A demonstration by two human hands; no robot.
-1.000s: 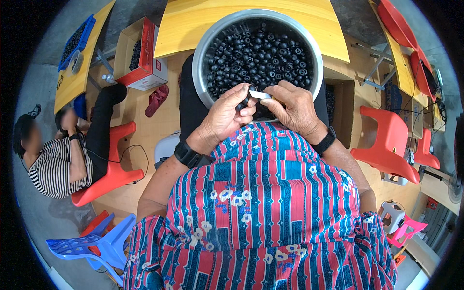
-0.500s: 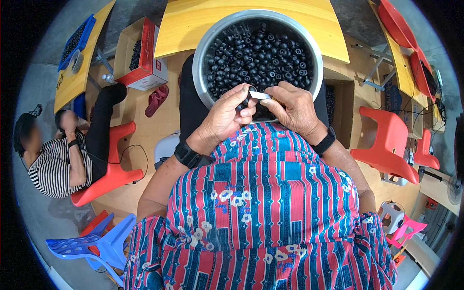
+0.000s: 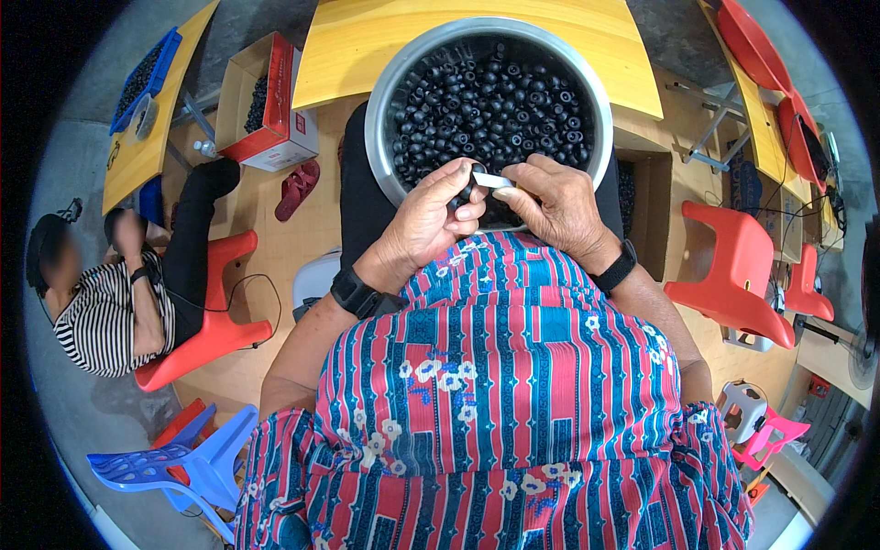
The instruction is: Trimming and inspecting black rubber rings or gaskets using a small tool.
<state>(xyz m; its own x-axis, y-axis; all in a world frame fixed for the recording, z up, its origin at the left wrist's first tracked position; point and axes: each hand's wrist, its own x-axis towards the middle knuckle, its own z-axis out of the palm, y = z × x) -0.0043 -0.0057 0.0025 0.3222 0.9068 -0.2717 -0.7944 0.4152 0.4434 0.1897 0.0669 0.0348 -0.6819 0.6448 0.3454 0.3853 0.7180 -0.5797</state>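
My left hand (image 3: 427, 213) pinches small black rounded pieces (image 3: 465, 194) between thumb and fingers, over the near rim of a metal basin (image 3: 373, 137). A short, flat, pale metal blade (image 3: 495, 181), like a small knife, is gripped in my right hand (image 3: 561, 203). Its tip meets the upper piece in my left hand. My right fingers cover the blade's handle end. A heap of small black rounded pieces (image 3: 486, 105), several with round holes showing, fills much of the basin. The basin sits above my lap, against the table edge.
A yellow table (image 3: 632, 55) stands ahead. To the left are a cardboard box (image 3: 266, 137) with black pieces, a red slipper (image 3: 297, 191) and a seated person (image 3: 119, 312). Red stools (image 3: 733, 266) stand at right; a blue chair (image 3: 183, 463) is behind left.
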